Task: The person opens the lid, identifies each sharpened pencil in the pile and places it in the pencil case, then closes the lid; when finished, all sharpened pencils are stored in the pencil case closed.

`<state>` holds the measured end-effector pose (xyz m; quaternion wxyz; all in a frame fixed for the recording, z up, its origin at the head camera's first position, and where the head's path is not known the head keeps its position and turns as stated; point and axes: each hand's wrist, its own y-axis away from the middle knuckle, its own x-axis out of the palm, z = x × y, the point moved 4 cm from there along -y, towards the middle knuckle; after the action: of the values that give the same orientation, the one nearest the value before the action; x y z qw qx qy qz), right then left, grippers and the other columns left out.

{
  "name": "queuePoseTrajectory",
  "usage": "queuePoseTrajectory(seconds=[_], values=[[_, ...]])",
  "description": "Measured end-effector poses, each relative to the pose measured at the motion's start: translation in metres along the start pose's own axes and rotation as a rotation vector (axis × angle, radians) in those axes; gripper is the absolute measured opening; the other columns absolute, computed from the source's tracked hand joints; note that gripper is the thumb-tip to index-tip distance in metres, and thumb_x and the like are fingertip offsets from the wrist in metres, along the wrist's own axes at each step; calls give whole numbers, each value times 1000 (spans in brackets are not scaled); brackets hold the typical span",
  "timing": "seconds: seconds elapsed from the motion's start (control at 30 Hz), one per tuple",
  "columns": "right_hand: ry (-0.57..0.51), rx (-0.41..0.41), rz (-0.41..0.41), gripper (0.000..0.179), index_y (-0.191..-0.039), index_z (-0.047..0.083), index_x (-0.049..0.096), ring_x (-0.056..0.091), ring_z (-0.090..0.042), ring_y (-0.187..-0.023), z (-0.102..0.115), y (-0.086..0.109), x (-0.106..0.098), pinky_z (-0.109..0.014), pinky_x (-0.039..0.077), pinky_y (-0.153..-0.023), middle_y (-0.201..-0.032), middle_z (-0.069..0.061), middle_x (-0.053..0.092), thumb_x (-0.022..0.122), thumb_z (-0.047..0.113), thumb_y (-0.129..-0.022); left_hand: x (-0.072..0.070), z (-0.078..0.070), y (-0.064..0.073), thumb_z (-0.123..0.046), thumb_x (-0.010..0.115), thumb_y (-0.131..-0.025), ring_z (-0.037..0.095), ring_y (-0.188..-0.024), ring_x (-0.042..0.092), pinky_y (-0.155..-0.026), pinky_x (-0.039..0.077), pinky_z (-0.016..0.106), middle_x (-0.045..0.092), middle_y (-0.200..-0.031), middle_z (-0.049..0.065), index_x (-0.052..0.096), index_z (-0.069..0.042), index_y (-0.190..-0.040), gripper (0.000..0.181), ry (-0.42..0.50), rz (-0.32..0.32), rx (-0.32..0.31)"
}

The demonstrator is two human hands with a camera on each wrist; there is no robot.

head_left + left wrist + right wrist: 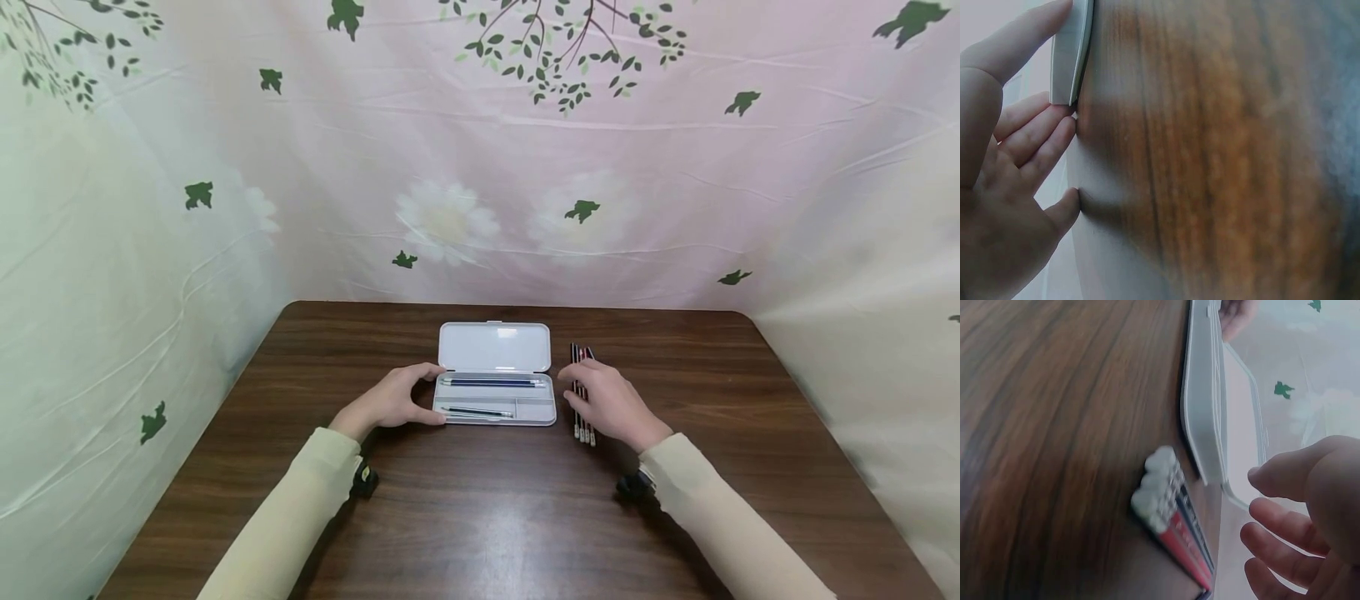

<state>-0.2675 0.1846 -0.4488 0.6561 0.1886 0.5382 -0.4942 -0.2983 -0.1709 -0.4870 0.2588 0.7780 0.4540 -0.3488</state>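
Note:
A white pencil case [536, 410] lies with its lid [493, 347] folded back. Inside are dark blue pencil-like sticks [491, 382] in the rear compartment and a dark green one [477, 412] in the front. At the case's left end, my left hand [386, 402] holds it between the thumb at the front corner and fingers at the back. My right hand [613, 404] hovers over several pencils [582, 435] lying side by side, right of the case. In the right wrist view, its loosely bent fingers [1285, 550] are apart from the white-ended pencils [1175, 528].
The brown wooden table [480, 508] extends around the case on all sides. A printed cloth [495, 167] with leaves, birds and flowers hangs behind the table and along both sides. Dark wrist devices [364, 480] sit at both cuffs.

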Motion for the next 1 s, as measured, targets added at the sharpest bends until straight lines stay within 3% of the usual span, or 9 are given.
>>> queuePoseTrajectory(seconds=[0.23,0.6,1.0], values=[[-16,57,15,26,-118,4,74,70,-26,-97,-16,9,0,-47,60,-82,-112,-12,72,78,6,-93,0,1,0,-51,92,-78,24,-135,53,-118,39,50,61,-140,4,55,-18,-151,89,-9,0,3],[-62,51,-1,26,-114,-4,70,72,-24,-88,-26,12,5,-45,61,-77,-97,-14,74,75,-5,-89,1,0,-1,-50,93,-78,24,-136,53,-118,39,50,61,-140,5,55,-17,-151,89,-6,0,11],[-10,108,1,23,-108,-4,70,66,-21,-81,-29,10,4,-41,59,-72,-89,-10,69,77,0,-87,1,1,-1,-50,93,-78,24,-135,53,-118,39,50,61,-140,5,55,-18,-151,88,-5,-1,11]])
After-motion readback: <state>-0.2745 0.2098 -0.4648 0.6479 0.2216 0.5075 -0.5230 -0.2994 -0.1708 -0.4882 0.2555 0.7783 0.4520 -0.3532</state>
